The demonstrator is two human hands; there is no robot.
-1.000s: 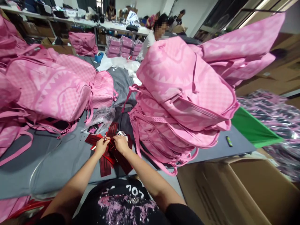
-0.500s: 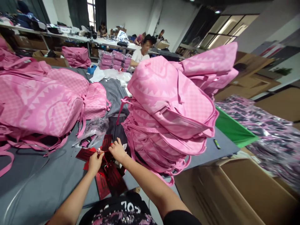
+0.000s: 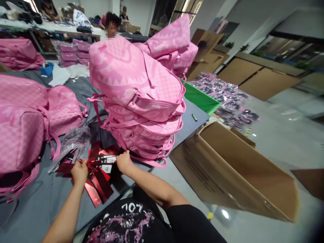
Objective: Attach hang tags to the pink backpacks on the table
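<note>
A bunch of shiny red and black hang tags (image 3: 97, 189) lies fanned out on the grey-covered table. My left hand (image 3: 80, 172) is closed in a pinch at the left of the bunch, near where the tag strings gather. My right hand (image 3: 124, 162) has its fingers curled around the end of a tag on the right side, next to white barcode labels (image 3: 106, 167). Right behind the tags stands a tall stack of pink backpacks (image 3: 141, 101). A clear plastic bag (image 3: 73, 143) lies beyond my left hand.
More pink backpacks (image 3: 21, 128) cover the table's left side. An open cardboard box (image 3: 215, 168) stands on the floor at right, beyond the table edge. Farther back are a green panel (image 3: 199, 96) and plastic-wrapped goods (image 3: 225, 98). A person (image 3: 111, 28) is behind the stack.
The view has swung right. My hands have moved apart; the right one has gone from the middle of the bunch to its right side, and the tags are spread with white labels showing.
</note>
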